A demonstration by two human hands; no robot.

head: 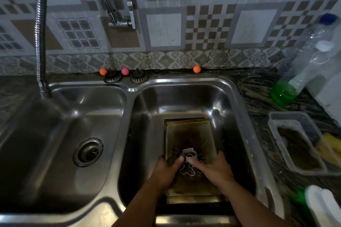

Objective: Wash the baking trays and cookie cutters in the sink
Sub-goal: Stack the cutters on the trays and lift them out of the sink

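at nine o'clock a flexible metal faucet hose (41, 29) hangs down to the rim of the left basin (55, 134), which holds only its drain strainer (88, 152). no water shows running from it. at twelve o'clock, two spare strainers and three small coloured balls (125, 71) sit along the back ledge under the wall tap (121, 18).

the right basin (184, 97) holds the work. stacked baking trays (190, 132), brown and stained, lie flat on its floor, long side running toward the person. the cookie cutters (189, 164) rest on the top tray at its near half, a gingerbread-man outline the clearest, others blurred around it.

the left hand (166, 169) curls over the trays' left edge, thumb reaching in toward the cutters; the right hand (215, 167) lies on the right edge, its thumb also stretched toward them. whether either thumb actually pinches a cutter cannot be told.

the step looks like the very start of washing. it would go best by lifting the loose cutters out first, since their thin rims slip and can nick skin, then wetting the trays.

at three o'clock on the tabletop (258, 86) lean a bottle of green liquid (299, 72), and a clear tub (297, 142) with a yellow sponge (330, 147) within reach.
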